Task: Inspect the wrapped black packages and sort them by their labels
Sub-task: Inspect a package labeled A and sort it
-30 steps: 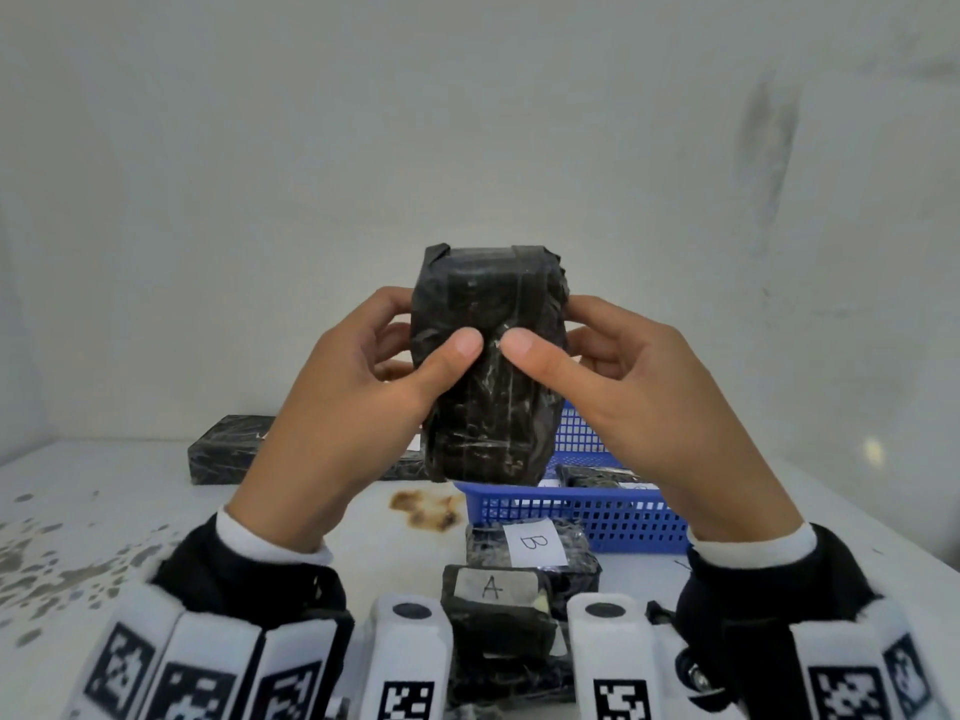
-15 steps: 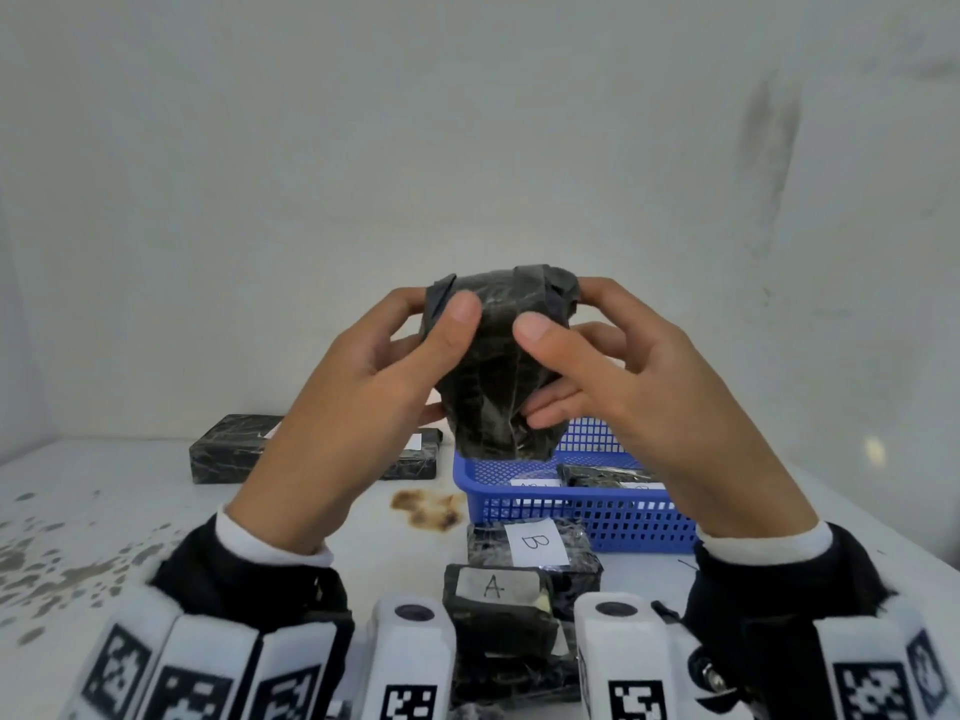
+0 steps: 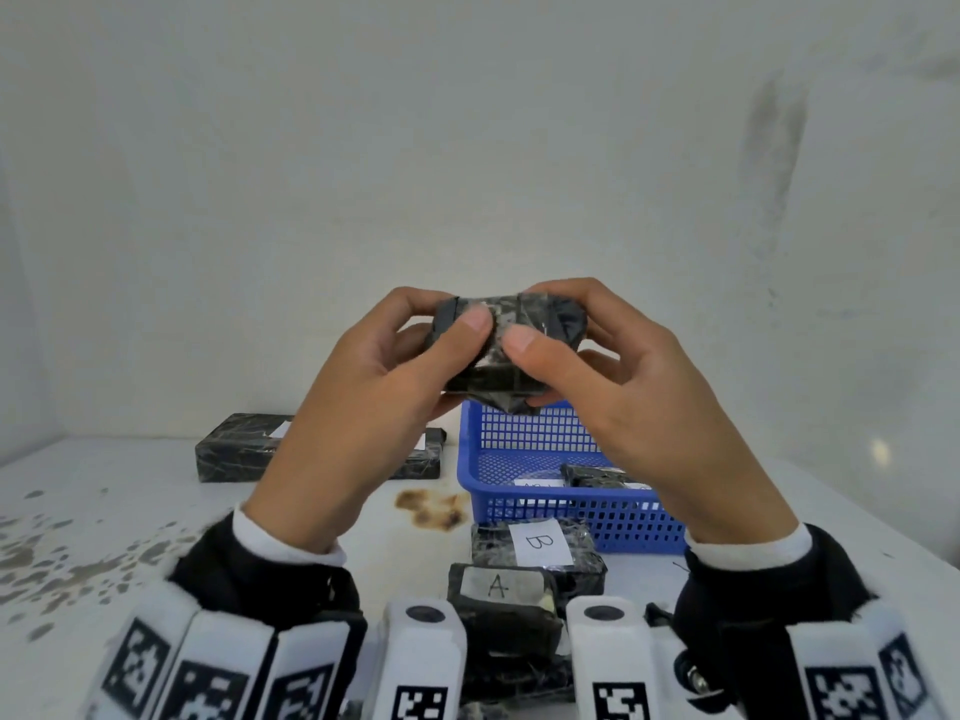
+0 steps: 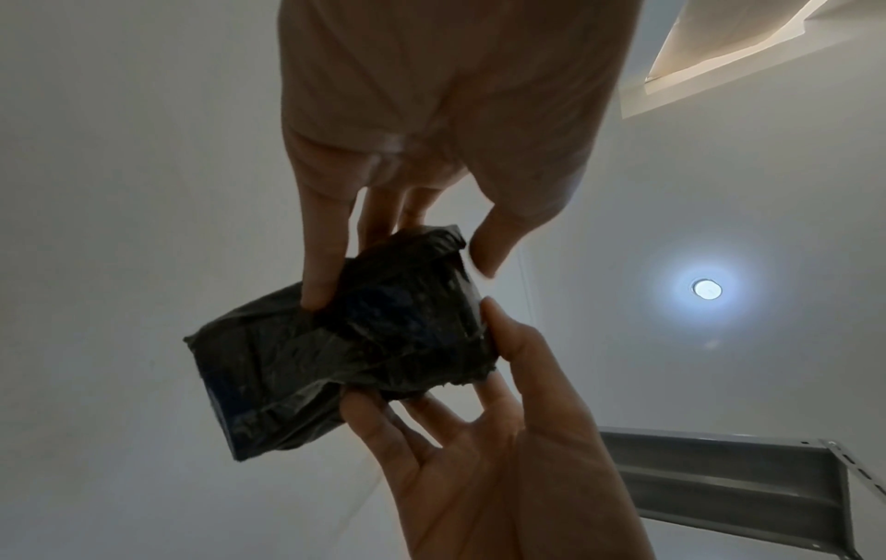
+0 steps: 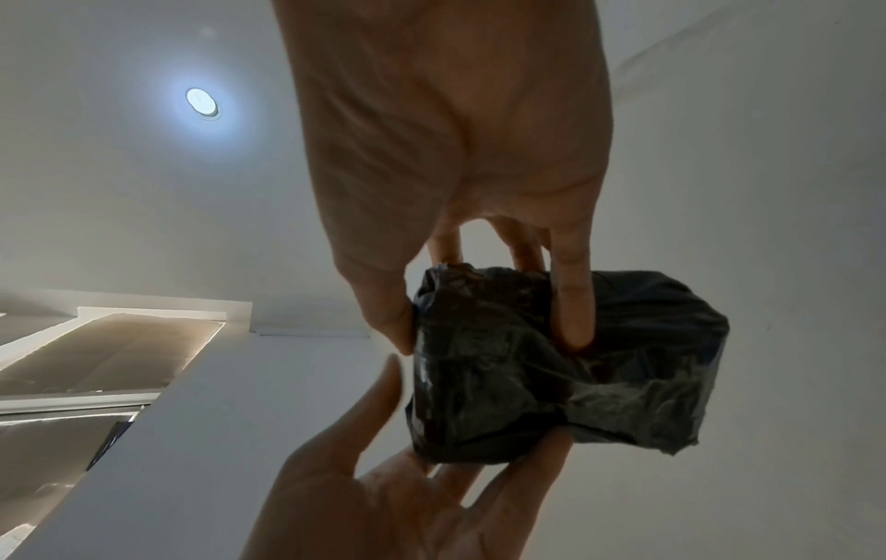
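Observation:
I hold one wrapped black package (image 3: 493,379) in the air above the blue basket (image 3: 519,444), with both hands on it. My left hand (image 3: 441,324) grips its left end, thumb on the near face and fingers behind. My right hand (image 3: 550,324) grips the right end the same way. The package lies roughly level, its shiny taped face towards me. In the left wrist view the package (image 4: 345,341) shows crumpled black film under my left hand (image 4: 398,280). In the right wrist view my right hand (image 5: 484,333) pinches the package (image 5: 623,379). No label shows on it in any view.
The basket holds a black package (image 3: 592,475) and a paper slip. In front of it lie packages labelled B (image 3: 537,545) and A (image 3: 498,587). Another black package (image 3: 234,449) lies at the back left of the white table (image 3: 104,511), beside a brown stain (image 3: 431,509).
The package stood upright between my hands a second ago. I have tipped it over so that it lies level, and my thumbs have shifted up onto its near face.

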Demonstrator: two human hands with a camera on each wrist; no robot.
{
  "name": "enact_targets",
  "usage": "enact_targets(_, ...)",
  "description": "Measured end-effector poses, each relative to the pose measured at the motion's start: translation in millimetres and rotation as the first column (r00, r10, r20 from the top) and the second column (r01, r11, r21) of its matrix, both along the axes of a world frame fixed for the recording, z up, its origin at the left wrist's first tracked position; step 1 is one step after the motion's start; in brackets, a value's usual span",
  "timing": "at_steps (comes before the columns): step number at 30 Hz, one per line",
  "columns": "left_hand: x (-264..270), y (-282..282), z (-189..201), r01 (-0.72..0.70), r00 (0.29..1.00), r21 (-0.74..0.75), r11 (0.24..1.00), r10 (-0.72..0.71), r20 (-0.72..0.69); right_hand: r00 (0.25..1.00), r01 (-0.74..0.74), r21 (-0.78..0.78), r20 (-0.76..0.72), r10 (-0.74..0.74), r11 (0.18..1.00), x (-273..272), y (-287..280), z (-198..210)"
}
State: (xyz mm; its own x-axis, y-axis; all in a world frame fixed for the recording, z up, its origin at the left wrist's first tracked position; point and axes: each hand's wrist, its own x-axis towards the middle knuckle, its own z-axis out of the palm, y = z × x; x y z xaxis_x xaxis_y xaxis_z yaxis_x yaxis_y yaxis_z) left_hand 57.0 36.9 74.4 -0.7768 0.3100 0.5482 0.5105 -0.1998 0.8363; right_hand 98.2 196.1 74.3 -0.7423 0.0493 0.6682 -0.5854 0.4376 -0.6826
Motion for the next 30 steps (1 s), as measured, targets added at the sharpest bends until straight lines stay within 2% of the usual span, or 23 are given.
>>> enact_targets(6, -4.4, -4.6, 1.9, -0.003, 0.995, -0.105, 0.994, 0.014, 0.1, 0.998, -0.04, 0.025, -0.038, 0.041, 0.999, 0.4, -1.2, -2.6)
enact_targets(9, -6.3, -9.1, 2.3, 0.027, 0.989, -0.064, 0.998, -0.017, 0.148, 0.995, -0.047, 0.022, -0.089, 0.048, 0.999, -2.2, -5.5, -4.4)
enact_targets(13, -8.9, -10.2, 1.6, -0.008, 0.987, 0.01, 1.0, 0.007, 0.16, 0.986, -0.061, 0.006, -0.155, 0.062, 0.998, -7.4, -3.7, -7.0)
enact_targets(16, -7.7, -8.8, 1.9, -0.033, 0.992, 0.026, 0.999, 0.029, 0.125, 0.985, -0.089, -0.019, -0.151, 0.086, 0.996, -6.5, -3.4, -6.3)
enact_targets(22, -8.0, -8.3, 0.1, -0.042, 0.997, -0.008, 0.999, 0.042, 0.058, 0.997, -0.05, -0.12, -0.064, 0.042, 0.992, -7.6, 0.1, -6.2)
enact_targets(26, -8.7, -7.2, -2.9, -0.021, 1.0, -0.099, 0.995, 0.021, 0.006, 0.999, -0.028, -0.142, -0.036, 0.024, 0.989, -10.5, 1.7, -6.1)
enact_targets(30, -10.4, -5.7, -3.5, -0.093, 0.994, -0.12, 0.988, 0.086, -0.064, 0.999, -0.033, -0.133, -0.035, 0.029, 0.991, -7.8, 1.9, -4.5)
